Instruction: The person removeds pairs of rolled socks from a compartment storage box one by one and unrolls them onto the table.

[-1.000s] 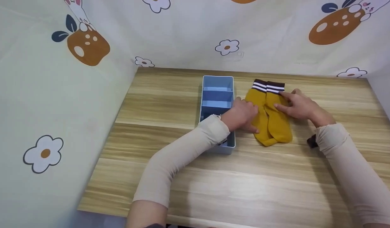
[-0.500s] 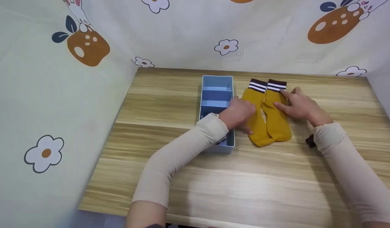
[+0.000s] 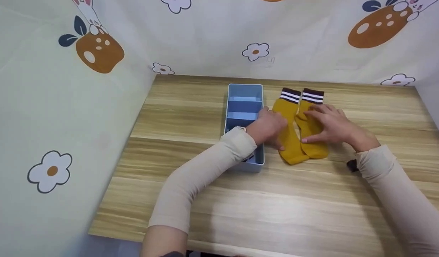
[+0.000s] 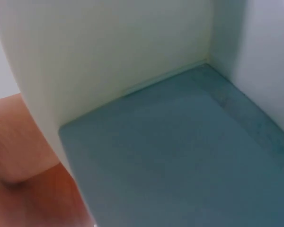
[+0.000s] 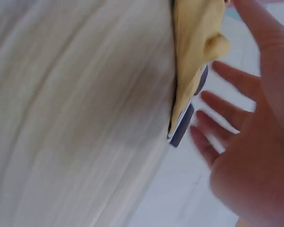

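Two mustard-yellow socks lie side by side, the left sock (image 3: 289,139) and the right sock (image 3: 317,151), with dark cuffs and white stripes at the far end. Their toes overlap slightly. My left hand (image 3: 269,126) rests on the left sock's outer edge, thumb toward its foot; some fingertips are hidden. Over the right sock hovers my right hand (image 3: 335,126), fingers spread and thumb near the sock's inner edge. In the right wrist view its fingers (image 5: 227,106) are extended beside the yellow fabric. The left wrist view is mostly filled by a blue surface and pale walls.
A blue divided box (image 3: 245,93) stands just left of the socks, and my left forearm crosses over its near part. Wood-grain table (image 3: 262,210) extends around both. A printed cloth wall (image 3: 212,43) rises behind the table's far edge.
The left sock has shifted left, opening a gap between the cuffs. My right hand has drawn slightly nearer, its thumb spreading farther from its fingers. My left hand moved slightly left, then stayed.
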Demonstrator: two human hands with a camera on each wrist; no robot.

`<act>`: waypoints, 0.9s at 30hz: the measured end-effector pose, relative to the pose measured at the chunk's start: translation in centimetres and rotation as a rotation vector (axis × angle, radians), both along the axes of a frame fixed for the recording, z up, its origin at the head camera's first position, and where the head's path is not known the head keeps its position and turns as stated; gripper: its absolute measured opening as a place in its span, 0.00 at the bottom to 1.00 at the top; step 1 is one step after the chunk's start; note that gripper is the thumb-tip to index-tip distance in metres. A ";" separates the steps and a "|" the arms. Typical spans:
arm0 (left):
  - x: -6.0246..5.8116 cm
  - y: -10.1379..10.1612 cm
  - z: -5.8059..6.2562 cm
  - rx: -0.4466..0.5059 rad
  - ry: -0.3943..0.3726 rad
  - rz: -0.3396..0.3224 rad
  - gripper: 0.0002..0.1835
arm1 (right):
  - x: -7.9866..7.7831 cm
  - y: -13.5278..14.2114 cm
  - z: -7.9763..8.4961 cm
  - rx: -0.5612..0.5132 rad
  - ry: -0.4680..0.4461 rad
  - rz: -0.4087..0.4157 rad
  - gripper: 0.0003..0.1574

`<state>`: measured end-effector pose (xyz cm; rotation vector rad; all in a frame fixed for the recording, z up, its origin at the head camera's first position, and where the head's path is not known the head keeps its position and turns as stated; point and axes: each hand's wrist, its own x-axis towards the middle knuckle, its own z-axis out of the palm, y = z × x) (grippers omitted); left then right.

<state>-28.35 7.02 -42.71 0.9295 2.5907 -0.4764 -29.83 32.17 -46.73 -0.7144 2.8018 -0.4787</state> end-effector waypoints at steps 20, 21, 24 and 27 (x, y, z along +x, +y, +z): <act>0.1 -0.3 0.4 -0.033 0.030 0.008 0.45 | 2.2 0.5 0.7 0.069 -0.169 0.119 0.78; 0.1 -0.3 0.5 -0.029 0.025 0.007 0.44 | 2.2 0.4 0.7 0.062 -0.174 0.111 0.77; 0.0 -0.4 0.6 -0.018 0.009 0.009 0.43 | 2.1 0.2 0.5 0.021 -0.130 0.093 0.67; 0.0 -0.5 0.6 -0.006 0.001 -0.002 0.43 | 1.8 -0.1 0.2 -0.045 -0.063 0.082 0.50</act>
